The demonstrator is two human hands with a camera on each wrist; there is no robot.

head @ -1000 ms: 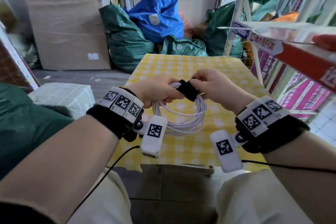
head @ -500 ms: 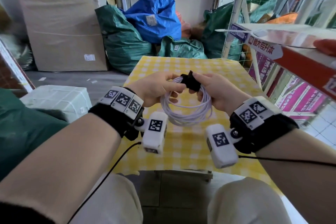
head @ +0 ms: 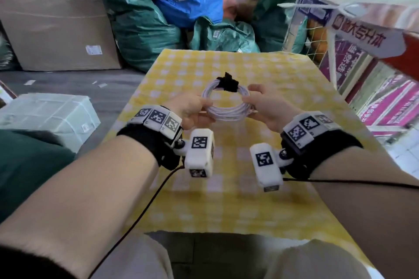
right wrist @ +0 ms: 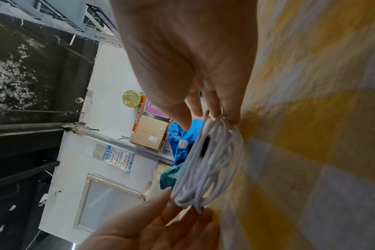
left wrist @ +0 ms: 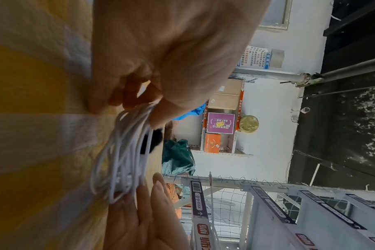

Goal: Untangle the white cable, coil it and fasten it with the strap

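Yellow checked tablecloth (head: 226, 199), strapped white cable (head: 226, 111) mid-cloth

My head camera looks down over my forearms at the table (head: 226, 199). Both wrist cameras, turned sideways, look close along my palms; all share the cable (head: 226, 106).

Bare tablecloth (head: 226, 199) nearside; wire rack (head: 317, 36) crowds the right.
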